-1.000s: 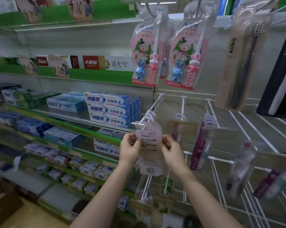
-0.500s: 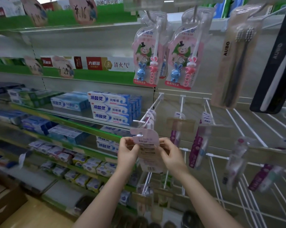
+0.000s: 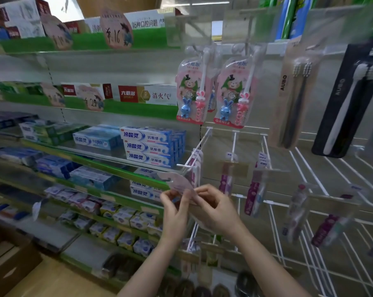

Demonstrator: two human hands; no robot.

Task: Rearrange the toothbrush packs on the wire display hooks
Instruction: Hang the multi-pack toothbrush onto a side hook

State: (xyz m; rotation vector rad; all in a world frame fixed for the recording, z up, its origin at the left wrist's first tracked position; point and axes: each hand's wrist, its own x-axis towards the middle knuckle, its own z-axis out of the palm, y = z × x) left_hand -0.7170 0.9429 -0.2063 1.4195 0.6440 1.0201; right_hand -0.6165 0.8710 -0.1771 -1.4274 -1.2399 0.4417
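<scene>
I have both hands on one toothbrush pack (image 3: 180, 185) — my left hand (image 3: 173, 209) pinches its left edge and my right hand (image 3: 213, 207) grips its right side. A second ago its hang-hole was at the tip of the white wire hook (image 3: 184, 166); now the pack sits lower and tilted, clear of the hook. I judge it freed — ready to go onto another hook.

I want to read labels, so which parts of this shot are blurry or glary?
Head view: the toothbrush pack between the left hand and right hand is motion-smeared; right-edge hanging packs blur; toothpaste boxes read clearly; wide-angle bending at edges; no strong glare.
</scene>
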